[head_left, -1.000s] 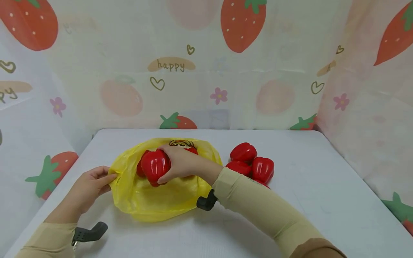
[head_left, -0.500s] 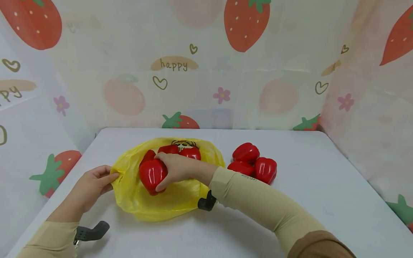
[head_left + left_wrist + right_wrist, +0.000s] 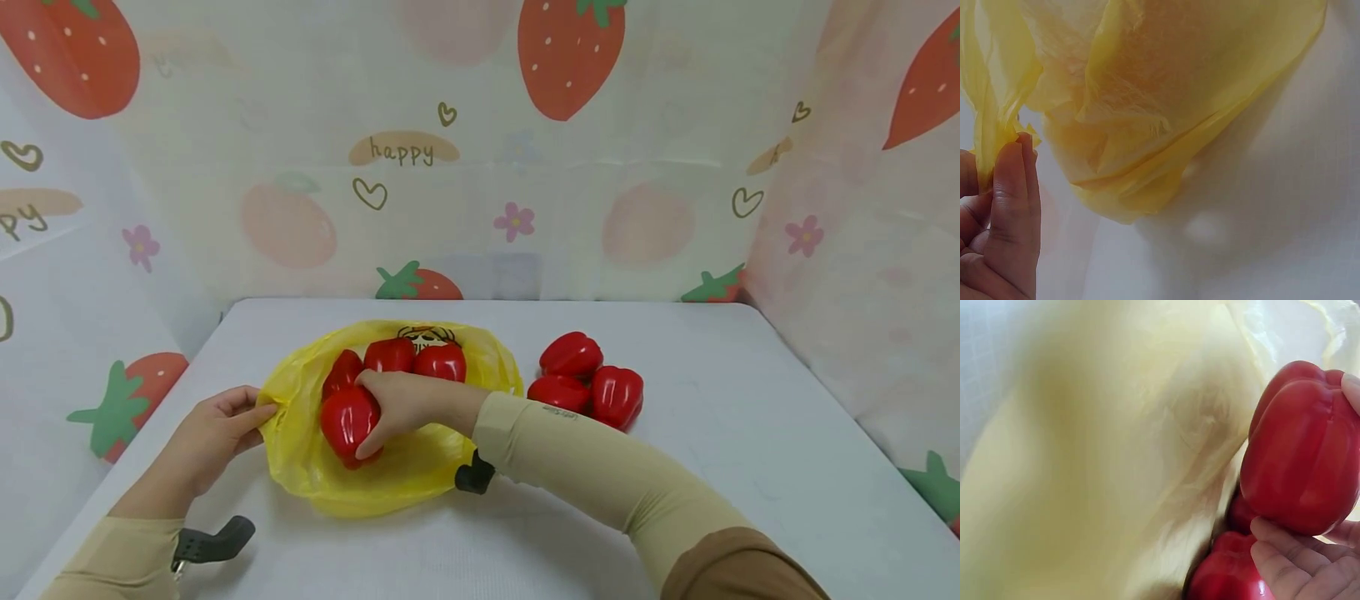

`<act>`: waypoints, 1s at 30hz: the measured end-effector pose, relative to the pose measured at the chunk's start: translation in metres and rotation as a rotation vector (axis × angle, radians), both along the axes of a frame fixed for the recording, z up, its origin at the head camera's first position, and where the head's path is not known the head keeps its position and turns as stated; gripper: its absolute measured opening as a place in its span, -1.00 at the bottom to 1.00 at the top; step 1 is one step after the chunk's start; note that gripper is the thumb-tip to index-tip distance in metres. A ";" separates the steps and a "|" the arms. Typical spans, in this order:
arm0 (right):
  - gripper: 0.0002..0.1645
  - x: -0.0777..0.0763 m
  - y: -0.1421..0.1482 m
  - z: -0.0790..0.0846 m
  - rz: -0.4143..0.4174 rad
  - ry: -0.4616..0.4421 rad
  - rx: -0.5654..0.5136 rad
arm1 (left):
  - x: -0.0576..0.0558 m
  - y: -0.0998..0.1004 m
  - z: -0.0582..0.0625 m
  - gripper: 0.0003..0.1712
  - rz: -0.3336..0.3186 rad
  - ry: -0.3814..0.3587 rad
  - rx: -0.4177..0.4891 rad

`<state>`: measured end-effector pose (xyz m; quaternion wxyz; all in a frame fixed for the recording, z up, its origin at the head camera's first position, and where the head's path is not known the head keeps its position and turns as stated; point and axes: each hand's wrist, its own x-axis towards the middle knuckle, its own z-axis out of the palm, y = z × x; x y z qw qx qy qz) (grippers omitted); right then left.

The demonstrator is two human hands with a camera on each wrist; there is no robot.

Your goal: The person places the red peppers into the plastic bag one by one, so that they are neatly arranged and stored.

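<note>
A yellow plastic bag (image 3: 420,479) lies spread on the white table with its mouth facing up and towards me. At its left edge my left hand (image 3: 208,437) pinches the rim; the left wrist view has the thumb and fingers (image 3: 1013,206) gathering the thin film. Inside the mouth, my right hand (image 3: 401,408) grips a glossy red bell pepper (image 3: 350,423) between thumb and fingers. Behind that pepper, several more red peppers (image 3: 440,362) sit within the bag. In the right wrist view the held pepper (image 3: 1304,450) is above other peppers (image 3: 1229,569).
To the right of the bag, a group of red peppers (image 3: 572,356) lies on the white table (image 3: 720,433), partly hidden by my right sleeve (image 3: 585,458). A fabric backdrop with strawberries (image 3: 572,58) stands behind the table. Dark camera mounts (image 3: 217,540) stick out from the wrists.
My right hand has moved slightly left and down with the pepper, deeper over the bag's front. More peppers show behind it. The left hand keeps its pinch on the rim.
</note>
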<state>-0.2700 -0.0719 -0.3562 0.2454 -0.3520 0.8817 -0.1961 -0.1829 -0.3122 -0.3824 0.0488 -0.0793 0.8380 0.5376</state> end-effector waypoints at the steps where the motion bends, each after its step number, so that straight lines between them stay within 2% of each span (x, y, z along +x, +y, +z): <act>1: 0.06 0.000 -0.001 0.000 0.000 -0.001 0.006 | 0.000 0.000 0.000 -0.40 0.002 -0.001 0.001; 30: 0.06 0.001 -0.010 -0.006 -0.007 0.072 0.076 | 0.002 -0.001 -0.002 -0.41 -0.002 0.010 0.014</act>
